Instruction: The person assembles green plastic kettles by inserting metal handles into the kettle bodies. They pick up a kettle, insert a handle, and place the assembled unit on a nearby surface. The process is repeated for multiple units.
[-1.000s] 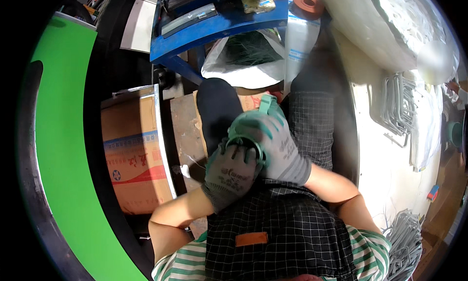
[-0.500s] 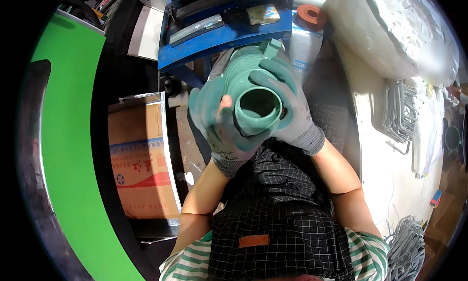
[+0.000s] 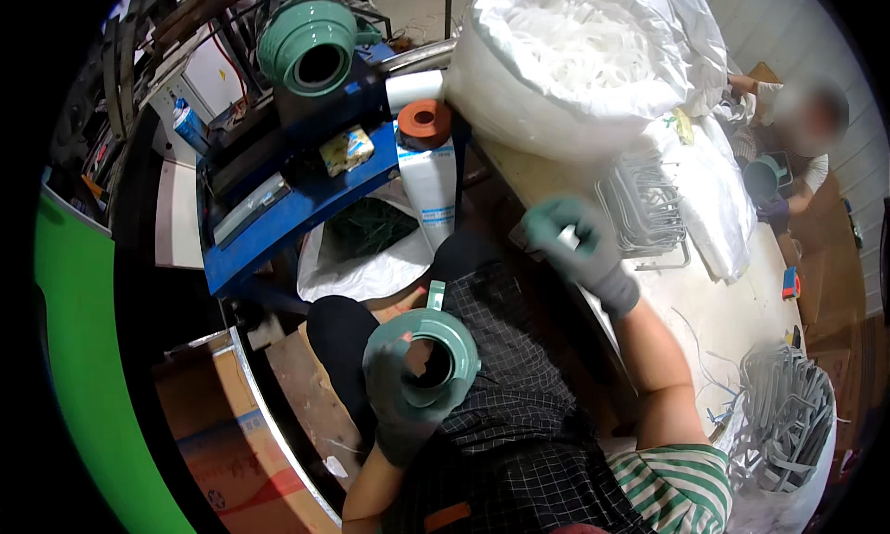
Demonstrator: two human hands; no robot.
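Observation:
A green plastic jug rests on my lap, its round mouth facing up and its handle pointing away from me. My gloved left hand is closed on the jug's left side, with the thumb at the mouth. Over the left edge of the white table, my gloved right hand is raised with curled fingers, smeared by motion. A small white patch shows between its thumb and fingers; whether it is a held thing or the background is unclear. Nearest to that hand are grey wire handles stacked on the white table.
A large white bag of white rings stands at the back. Another green vessel sits beyond the blue bench. An orange tape roll tops a white box. More wire handles lie lower right. A co-worker is far right.
My right hand has let go of the jug and moved right toward the table. The jug has come down to my lap in my left hand. The view has turned rightward.

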